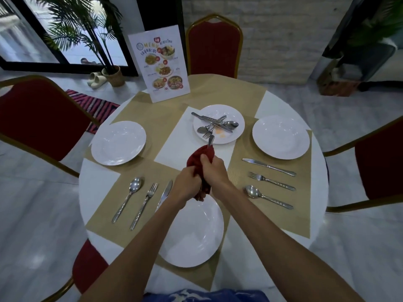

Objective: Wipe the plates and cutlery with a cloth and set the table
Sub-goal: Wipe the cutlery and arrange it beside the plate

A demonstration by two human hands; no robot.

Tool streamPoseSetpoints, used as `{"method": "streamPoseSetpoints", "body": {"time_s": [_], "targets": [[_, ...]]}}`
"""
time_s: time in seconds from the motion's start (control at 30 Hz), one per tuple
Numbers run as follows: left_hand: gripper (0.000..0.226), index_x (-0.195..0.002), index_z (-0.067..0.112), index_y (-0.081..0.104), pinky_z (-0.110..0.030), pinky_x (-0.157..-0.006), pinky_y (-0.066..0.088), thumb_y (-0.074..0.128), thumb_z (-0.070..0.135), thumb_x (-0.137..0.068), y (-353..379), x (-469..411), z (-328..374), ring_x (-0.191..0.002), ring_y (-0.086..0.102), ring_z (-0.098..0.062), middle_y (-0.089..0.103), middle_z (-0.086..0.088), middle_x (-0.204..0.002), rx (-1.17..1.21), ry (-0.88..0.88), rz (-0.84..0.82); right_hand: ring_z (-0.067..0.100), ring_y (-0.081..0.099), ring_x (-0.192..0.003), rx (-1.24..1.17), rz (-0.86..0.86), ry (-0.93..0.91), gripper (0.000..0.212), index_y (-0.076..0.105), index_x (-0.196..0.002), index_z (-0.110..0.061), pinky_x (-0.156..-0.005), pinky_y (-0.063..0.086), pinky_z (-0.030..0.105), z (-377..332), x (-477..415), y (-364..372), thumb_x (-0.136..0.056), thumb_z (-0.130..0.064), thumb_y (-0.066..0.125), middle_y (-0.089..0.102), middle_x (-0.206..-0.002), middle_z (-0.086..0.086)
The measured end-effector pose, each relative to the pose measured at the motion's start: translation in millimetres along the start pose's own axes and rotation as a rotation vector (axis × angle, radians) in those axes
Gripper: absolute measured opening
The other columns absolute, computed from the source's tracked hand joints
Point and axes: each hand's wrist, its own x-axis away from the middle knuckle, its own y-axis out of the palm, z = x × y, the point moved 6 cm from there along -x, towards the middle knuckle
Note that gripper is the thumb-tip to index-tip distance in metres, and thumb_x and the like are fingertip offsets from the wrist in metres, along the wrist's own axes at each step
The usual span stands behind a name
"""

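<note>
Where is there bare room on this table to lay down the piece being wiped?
Free: the tan mat between the left plate and the far plate, and the mat corner this side of the right spoon. Crowded: the cutlery pile on the far plate, and the near plate, hemmed by the left knife.

cutlery pile [218,124] on far plate [234,115] | menu card [160,64] behind-left | knife [166,190] apparently left of near plate [196,236]

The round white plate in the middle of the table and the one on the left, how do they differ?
The middle round white plate holds a heap of steel cutlery; the left round white plate is bare. Middle plate has an orange smear; left plate looks clean. Both lie flat.
</note>
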Motion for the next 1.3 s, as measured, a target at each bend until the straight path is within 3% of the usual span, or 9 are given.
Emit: {"method": "streamPoseSetpoints", "body": {"time_s": [0.1,0.17,0.27,0.47,0.57,0.67,0.87,1.07,1.3], "targets": [[0.036,-0.100,0.010,0.067,-0.031,-0.059,0.057,0.036,0.028,-0.106,-12,-5,-8,-0.071,0.075,-0.023,0.077,-0.007,-0.089,-0.162,0.006,-0.099,0.028,0.070,-0.093,0.004,0.033,-0.029,0.025,0.066,-0.105,-0.015,-0.075,0.057,0.038,-1,-5,-15,-0.103,-0.034,0.050,0.072,-0.099,0.007],[0.045,-0.100,0.010,0.071,-0.029,-0.063,0.052,0.036,0.037,-0.106,-33,-16,-11,-0.081,0.074,-0.024,0.077,-0.006,-0.095,-0.217,0.028,0.037,0.028,0.070,-0.094,-0.016,0.053,-0.071,0.023,0.065,-0.102,-0.018,-0.084,0.058,0.040,-5,-11,-25,-0.102,-0.034,0.050,0.072,-0.097,0.005],[0.049,-0.105,0.011,0.071,-0.039,-0.083,0.052,0.037,0.046,-0.102,-52,-32,-3,-0.091,0.070,-0.025,0.075,-0.004,-0.096,-0.064,0.040,0.210,0.020,0.068,-0.082,0.050,-0.075,-0.171,0.025,0.065,-0.104,-0.015,-0.071,0.056,0.028,-9,-1,-13,-0.105,-0.033,0.047,0.070,-0.089,0.001],[0.046,-0.093,-0.004,0.071,-0.043,-0.087,0.053,0.058,0.039,-0.082,-42,-46,7,-0.085,0.067,-0.027,0.072,-0.024,-0.101,0.271,-0.057,0.183,0.021,0.071,-0.083,0.065,-0.270,-0.185,0.034,0.065,-0.111,-0.020,-0.070,0.056,0.034,-9,26,16,-0.105,-0.044,0.042,0.073,-0.095,0.006],[0.027,-0.091,0.002,0.071,-0.030,-0.074,0.053,0.054,0.022,-0.096,-55,-42,6,-0.080,0.069,-0.017,0.075,-0.008,-0.094,0.460,-0.105,0.227,0.020,0.070,-0.088,0.160,-0.371,-0.205,0.027,0.062,-0.112,-0.021,-0.074,0.054,0.032,1,39,9,-0.106,-0.039,0.043,0.071,-0.099,0.001],[0.025,-0.085,0.011,0.062,-0.034,-0.078,0.056,0.047,0.020,-0.102,-74,-44,4,-0.081,0.069,-0.020,0.074,-0.004,-0.092,0.596,-0.126,0.303,0.015,0.067,-0.088,0.212,-0.427,-0.202,0.023,0.064,-0.110,-0.019,-0.072,0.049,0.026,8,46,1,-0.106,-0.034,0.046,0.070,-0.097,-0.003],[0.023,-0.082,0.014,0.066,-0.028,-0.071,0.048,0.053,0.022,-0.098,-48,-33,16,-0.075,0.064,-0.017,0.072,0.000,-0.078,0.461,-0.087,0.196,0.024,0.072,-0.086,0.123,-0.334,-0.245,0.021,0.065,-0.107,-0.022,-0.075,0.059,0.040,-17,37,6,-0.105,-0.030,0.045,0.073,-0.095,0.002],[0.024,-0.080,0.018,0.059,-0.028,-0.075,0.046,0.050,0.025,-0.101,-95,-29,1,-0.071,0.059,-0.011,0.073,0.004,-0.075,0.612,-0.127,0.432,0.023,0.070,-0.096,0.338,-0.500,-0.284,0.018,0.066,-0.105,-0.018,-0.089,0.054,0.041,-4,48,-3,-0.104,-0.029,0.051,0.073,-0.101,0.003],[0.023,-0.084,0.011,0.064,-0.019,-0.061,0.051,0.052,0.020,-0.101,-58,-19,15,-0.067,0.064,-0.013,0.073,-0.002,-0.076,0.516,-0.053,0.271,0.023,0.072,-0.082,0.179,-0.445,-0.278,0.018,0.066,-0.099,-0.026,-0.078,0.059,0.044,-21,47,10,-0.104,-0.026,0.048,0.073,-0.091,0.001]]}}
